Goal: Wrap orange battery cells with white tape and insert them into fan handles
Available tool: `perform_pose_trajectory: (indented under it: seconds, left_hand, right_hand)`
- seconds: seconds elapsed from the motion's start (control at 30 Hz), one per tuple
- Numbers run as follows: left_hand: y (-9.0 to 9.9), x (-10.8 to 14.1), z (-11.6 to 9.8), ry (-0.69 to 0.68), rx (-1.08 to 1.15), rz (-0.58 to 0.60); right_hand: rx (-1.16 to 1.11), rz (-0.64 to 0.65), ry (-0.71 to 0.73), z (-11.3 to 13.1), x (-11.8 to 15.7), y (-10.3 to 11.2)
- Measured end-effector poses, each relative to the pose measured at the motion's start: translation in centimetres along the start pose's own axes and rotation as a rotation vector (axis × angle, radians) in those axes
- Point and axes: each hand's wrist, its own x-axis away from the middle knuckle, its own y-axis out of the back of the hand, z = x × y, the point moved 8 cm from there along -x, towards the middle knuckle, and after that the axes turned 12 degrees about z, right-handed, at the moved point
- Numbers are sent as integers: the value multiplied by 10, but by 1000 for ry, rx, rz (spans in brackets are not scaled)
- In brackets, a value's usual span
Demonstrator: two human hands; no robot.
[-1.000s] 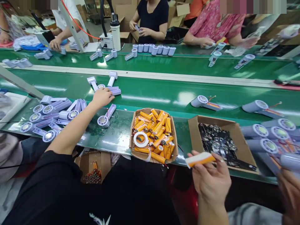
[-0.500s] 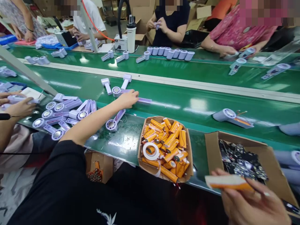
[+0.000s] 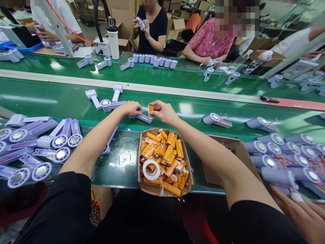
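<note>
The orange battery (image 3: 151, 111) is between the thumb and fingers of the right hand (image 3: 164, 112), at its fingertips, roughly upright and just above the right end of a lavender housing (image 3: 144, 118); whether the two touch cannot be told. The right hand is closed on the battery. The left hand (image 3: 132, 108) is at the housing's other end, its fingers drawn together and partly covering it; whether they grip the housing, a wire or merely touch cannot be made out.

The housing lies on the green belt (image 3: 165, 86). Just left of the left hand lie three more housings (image 3: 105, 105), near one another. Nearer the body, on the desk (image 3: 120, 166), stands a cardboard box (image 3: 139, 166) heaped with orange batteries (image 3: 169, 154), a white ring (image 3: 145, 171) lying on them. A second box (image 3: 210, 171) is right of it, partly hidden behind the right forearm.

Farther left, a pile of housings (image 3: 61, 141) covers the desk. To the right, two housings (image 3: 218, 119) with orange in their handles lie on the belt, and beyond the second box is a larger cluster (image 3: 278, 149), with another person's hand (image 3: 297, 211) below it.
</note>
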Motion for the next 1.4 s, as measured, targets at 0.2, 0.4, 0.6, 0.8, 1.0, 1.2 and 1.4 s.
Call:
perform_pose_trajectory:
  seconds: [0.2,0.4,0.6,0.8,1.0,1.2,1.4]
  left_hand:
    - [-2,0,-8,35,23,-86]
    - [-7,-9,-19,77,28,-126]
    - [-12,-16,-23,103,33,-146]
    - [-8,-22,-22,119,47,-173]
    - [-13,-29,-33,105,63,-202]
    - [13,-6,-54,52,50,-275]
    - [-31,145,-136,-460,-33,-457]
  right_hand:
    - [245,138,-25,-17,-7,-21]
    - [752,344,-71,-21,-10,-39]
    - [961,539,-87,-20,-18,-55]
    - [608,529,-132,-35,-13,-27]
    - [582,398,-284,-61,-6,-20]
    - [604,232,-291,-27,4,11]
    - [352,-69,-47,36,128,45]
